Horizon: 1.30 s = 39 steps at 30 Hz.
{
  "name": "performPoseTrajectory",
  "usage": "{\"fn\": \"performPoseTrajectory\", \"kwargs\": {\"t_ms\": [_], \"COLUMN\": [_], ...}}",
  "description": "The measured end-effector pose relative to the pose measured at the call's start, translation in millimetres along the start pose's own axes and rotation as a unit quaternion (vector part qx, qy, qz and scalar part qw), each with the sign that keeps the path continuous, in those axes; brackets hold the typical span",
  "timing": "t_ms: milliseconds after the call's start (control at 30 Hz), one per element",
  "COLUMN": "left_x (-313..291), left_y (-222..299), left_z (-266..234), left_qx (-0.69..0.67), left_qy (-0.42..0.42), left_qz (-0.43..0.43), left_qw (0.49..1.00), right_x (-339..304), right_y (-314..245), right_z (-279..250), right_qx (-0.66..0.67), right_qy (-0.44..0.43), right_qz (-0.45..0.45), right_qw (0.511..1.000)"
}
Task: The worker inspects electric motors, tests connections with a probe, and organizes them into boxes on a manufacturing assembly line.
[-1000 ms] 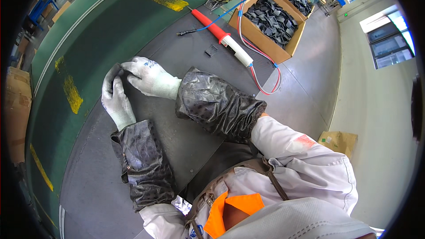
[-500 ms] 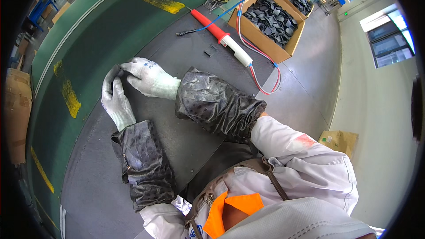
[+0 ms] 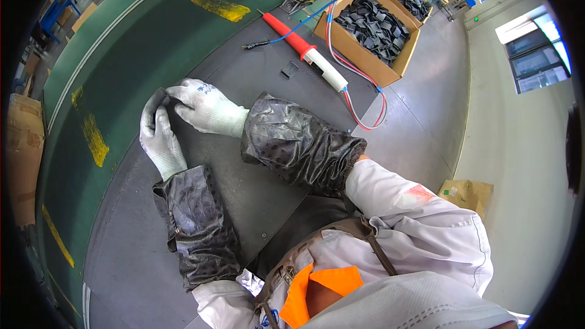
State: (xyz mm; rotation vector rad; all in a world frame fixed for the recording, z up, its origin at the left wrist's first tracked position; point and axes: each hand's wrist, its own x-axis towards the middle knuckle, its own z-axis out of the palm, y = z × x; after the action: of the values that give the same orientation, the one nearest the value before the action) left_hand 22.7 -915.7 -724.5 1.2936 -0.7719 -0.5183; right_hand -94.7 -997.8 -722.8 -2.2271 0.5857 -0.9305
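Observation:
My two hands meet over the far left part of the dark grey work surface, both in white gloves with grey-coated fingers. The fingers of my left hand are bent and pressed together at the tips. From the right, my right hand brings its thumb and fingers against them in a pinch. Whatever lies between the fingertips is hidden; only something dark shows there. Further right on the surface rests a small flat black piece. Beyond it lies a red and white handheld tester with a pointed tip.
Red, white and blue cables loop beside the tester. A blue wire ends near its tip. Cardboard boxes of black pieces stand at the far right. Along the left and far side runs a green conveyor belt with yellow marks.
The yellow marks on the green belt have slid slightly to the left and nearer. Both hands keep the same place and pose.

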Motion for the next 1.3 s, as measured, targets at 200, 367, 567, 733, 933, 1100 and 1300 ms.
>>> {"fn": "performPoseTrajectory", "kwargs": {"t_ms": [200,367,567,733,933,1100,1300], "left_x": [-1.6,-2.7,-2.8,0.1,0.0,-1.3,-5.7], "left_y": [5.6,5.4,5.8,-0.5,3.6,2.8,-2.0], "left_z": [0.8,1.5,1.2,-1.0,0.1,0.6,-3.6], "left_qx": [0.012,0.004,0.008,0.002,0.001,-0.001,-0.012], "left_qy": [0.004,0.007,0.009,0.0,0.007,0.001,0.001], "left_qz": [-0.004,-0.01,-0.005,0.005,-0.006,-0.001,-0.002], "left_qw": [1.0,1.0,1.0,1.0,1.0,1.0,1.0], "right_x": [-0.1,-0.4,0.0,0.2,1.0,-1.2,-5.3], "right_y": [0.1,-0.6,-1.7,0.6,0.0,0.3,-4.1], "right_z": [0.5,0.2,-0.5,0.5,0.9,-0.1,1.1], "right_qx": [0.0,0.0,0.009,0.006,0.0,-0.002,-0.004], "right_qy": [-0.001,0.001,-0.007,-0.004,-0.002,0.006,0.0], "right_qz": [0.001,-0.002,0.007,0.002,-0.001,-0.008,0.001], "right_qw": [1.0,1.0,1.0,1.0,1.0,1.0,1.0]}}
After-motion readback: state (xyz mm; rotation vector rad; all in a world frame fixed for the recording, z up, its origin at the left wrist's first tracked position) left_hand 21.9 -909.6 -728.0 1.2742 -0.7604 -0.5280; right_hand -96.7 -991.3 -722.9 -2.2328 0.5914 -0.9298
